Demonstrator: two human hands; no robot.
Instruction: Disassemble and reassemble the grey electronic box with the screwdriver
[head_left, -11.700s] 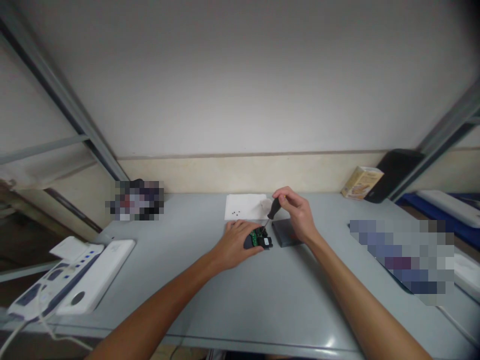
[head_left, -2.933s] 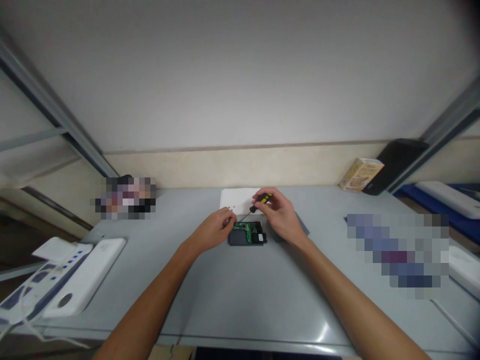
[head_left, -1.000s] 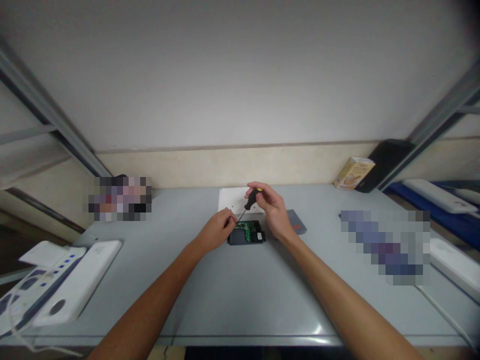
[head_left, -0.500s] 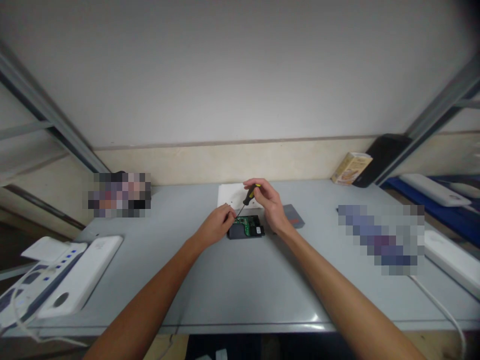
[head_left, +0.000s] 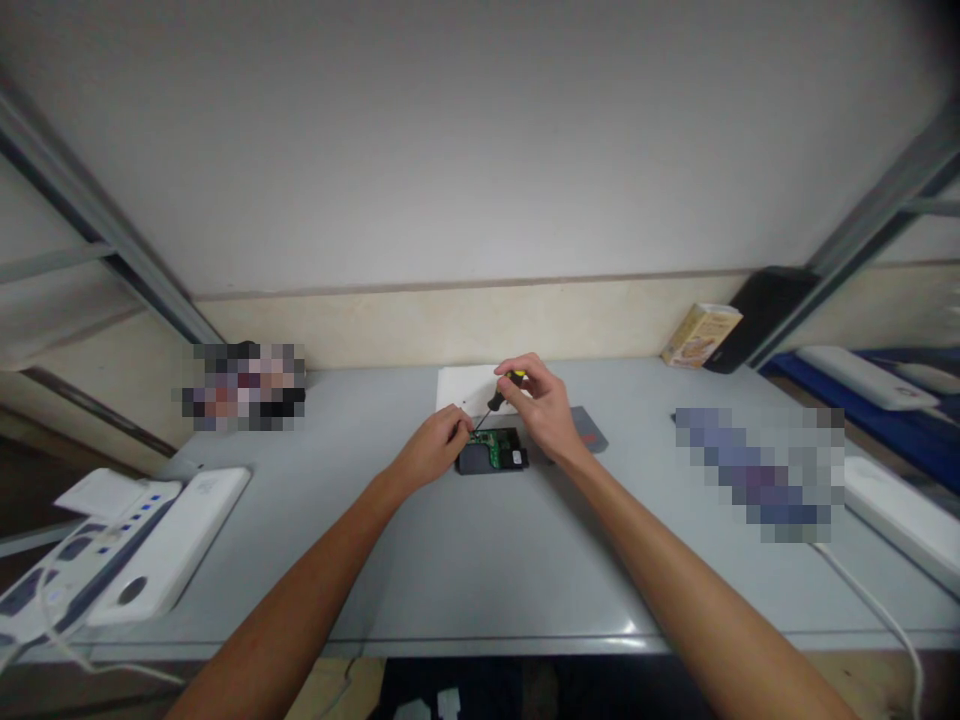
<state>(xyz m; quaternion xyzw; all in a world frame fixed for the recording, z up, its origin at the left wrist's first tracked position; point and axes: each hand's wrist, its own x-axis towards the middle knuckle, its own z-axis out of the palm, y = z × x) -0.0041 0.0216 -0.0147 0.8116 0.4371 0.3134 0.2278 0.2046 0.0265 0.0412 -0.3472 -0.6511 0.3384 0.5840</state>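
My right hand (head_left: 541, 400) is closed around the black and yellow handle of a screwdriver (head_left: 496, 398). Its thin shaft slants down to the left, and the tip ends at the upper left of a flat black device (head_left: 475, 460) with a green circuit board (head_left: 495, 446) exposed. My left hand (head_left: 439, 443) lies at the device's left edge, thumb and fingers pinched together close beside the screwdriver tip. Whatever sits between those fingertips is too small to make out. Behind the device lies a white sheet (head_left: 457, 385); a flat grey piece (head_left: 590, 430) is partly hidden behind my right hand.
On the left of the grey table (head_left: 495, 590) are a power strip (head_left: 97, 545) and a white slab-shaped object (head_left: 187, 535). A yellow box (head_left: 699, 335) and a black case (head_left: 769, 310) lean at the back right. A white cable (head_left: 870, 590) crosses the right side.
My right hand and the screwdriver handle have shifted slightly to the right, while the tip stays at the board. The left hand keeps its pinch. The whole view has moved a little.
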